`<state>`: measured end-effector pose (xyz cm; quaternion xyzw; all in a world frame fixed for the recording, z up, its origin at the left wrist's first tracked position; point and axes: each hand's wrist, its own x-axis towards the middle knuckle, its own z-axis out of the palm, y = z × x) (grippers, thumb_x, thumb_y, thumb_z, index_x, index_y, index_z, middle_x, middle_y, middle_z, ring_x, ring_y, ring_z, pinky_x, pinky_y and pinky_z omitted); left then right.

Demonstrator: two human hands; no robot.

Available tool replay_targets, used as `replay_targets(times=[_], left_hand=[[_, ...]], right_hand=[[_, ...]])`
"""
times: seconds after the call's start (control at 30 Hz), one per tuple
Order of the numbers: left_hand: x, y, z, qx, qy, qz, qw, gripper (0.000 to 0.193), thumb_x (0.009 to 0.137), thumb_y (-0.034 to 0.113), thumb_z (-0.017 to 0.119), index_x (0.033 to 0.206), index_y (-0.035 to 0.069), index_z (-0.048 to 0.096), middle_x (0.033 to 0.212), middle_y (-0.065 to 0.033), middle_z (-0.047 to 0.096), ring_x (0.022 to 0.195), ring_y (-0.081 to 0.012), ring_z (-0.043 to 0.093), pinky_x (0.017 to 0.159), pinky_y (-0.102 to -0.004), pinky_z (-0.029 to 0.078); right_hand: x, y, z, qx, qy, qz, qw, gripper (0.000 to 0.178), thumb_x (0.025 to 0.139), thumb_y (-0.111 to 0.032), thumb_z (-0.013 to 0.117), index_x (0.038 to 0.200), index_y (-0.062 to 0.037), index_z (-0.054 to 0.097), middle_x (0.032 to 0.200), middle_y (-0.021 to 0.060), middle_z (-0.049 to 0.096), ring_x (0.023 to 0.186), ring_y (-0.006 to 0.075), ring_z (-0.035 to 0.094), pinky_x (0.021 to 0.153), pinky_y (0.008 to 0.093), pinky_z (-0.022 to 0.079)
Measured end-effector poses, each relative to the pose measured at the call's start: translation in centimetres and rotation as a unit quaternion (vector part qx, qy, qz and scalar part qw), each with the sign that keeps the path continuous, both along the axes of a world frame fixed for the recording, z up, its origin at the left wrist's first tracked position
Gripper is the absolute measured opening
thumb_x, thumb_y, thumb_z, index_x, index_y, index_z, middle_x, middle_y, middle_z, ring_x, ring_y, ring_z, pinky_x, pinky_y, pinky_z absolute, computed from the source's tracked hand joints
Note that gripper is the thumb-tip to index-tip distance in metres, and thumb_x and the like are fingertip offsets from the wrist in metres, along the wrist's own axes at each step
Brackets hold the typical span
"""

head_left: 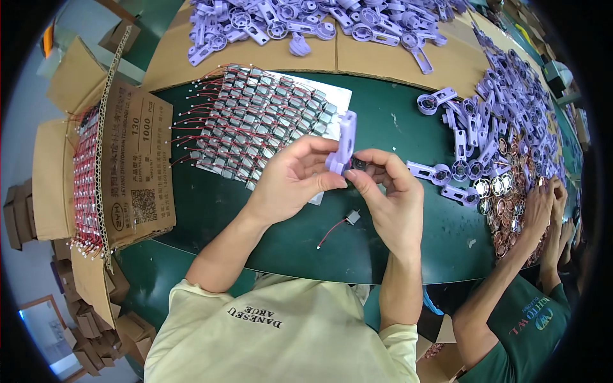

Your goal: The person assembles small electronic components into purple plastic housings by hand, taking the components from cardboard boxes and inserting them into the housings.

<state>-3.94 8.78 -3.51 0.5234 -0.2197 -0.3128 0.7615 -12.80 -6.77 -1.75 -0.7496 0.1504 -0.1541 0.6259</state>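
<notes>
In front of me my left hand point(290, 175) grips a purple plastic casing point(346, 142), long and slotted at its upper end and rounded lower down. My right hand point(388, 185) is close against it, thumb and fingers closed on a small dark round part point(359, 165); whether that part touches the casing I cannot tell. Below the hands, a small metal motor point(352, 217) with a red wire and white plug lies loose on the green table point(287, 255). Beyond my left hand, rows of similar motors point(262, 115) with red wires cover a white board point(335, 96).
On the left stands an open cardboard box point(143, 166) packed with wired motors point(88, 185). Purple casings point(377, 19) are heaped on cardboard at the back, and more point(517, 89) at the right. Copper-coloured rings point(504, 217) lie beside a co-worker's hands point(543, 204).
</notes>
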Motion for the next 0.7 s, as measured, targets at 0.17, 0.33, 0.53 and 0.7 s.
replay_targets(times=[0.17,0.33,0.53,0.7], left_hand=[[-0.1,-0.3,-0.8,0.010,-0.032,0.007,0.999,0.036,0.086,-0.002,0.067,0.117,-0.003,0.049,0.113,-0.0109,0.059,0.106,-0.0183,0.061,0.091,-0.0319,0.052],[-0.2,-0.2,-0.6,0.031,-0.053,0.006,0.998,0.033,0.088,-0.003,0.065,0.116,-0.003,0.049,0.114,-0.0113,0.059,0.106,-0.0183,0.061,0.092,-0.0315,0.052],[-0.9,-0.7,-1.1,0.066,-0.095,0.049,0.992,0.028,0.090,-0.003,0.061,0.116,-0.004,0.053,0.110,-0.0072,0.063,0.104,-0.0114,0.061,0.087,-0.0271,0.053],[-0.8,-0.4,-0.4,0.089,-0.009,0.029,0.996,0.030,0.091,0.000,0.061,0.120,-0.002,0.054,0.110,-0.0072,0.065,0.098,-0.0080,0.061,0.079,-0.0219,0.049]], right_hand=[[0.1,0.5,-0.4,0.087,-0.017,-0.008,0.996,0.021,0.081,-0.002,0.074,0.100,0.0007,0.066,0.083,0.0045,0.067,0.073,0.0073,0.064,0.067,0.0214,0.051],[0.2,0.5,-0.5,0.058,-0.017,-0.007,0.998,0.023,0.082,0.000,0.072,0.103,0.0022,0.064,0.085,0.0048,0.066,0.076,0.0081,0.064,0.068,0.0223,0.052],[0.1,0.9,-0.9,0.072,-0.011,-0.028,0.997,0.022,0.082,0.006,0.067,0.103,0.0042,0.060,0.100,0.0092,0.060,0.084,0.0124,0.065,0.074,0.0243,0.055],[0.3,1.3,-0.9,-0.044,-0.083,-0.022,0.995,0.019,0.082,0.007,0.066,0.100,0.0041,0.060,0.101,0.0112,0.057,0.085,0.0146,0.064,0.072,0.0275,0.057]])
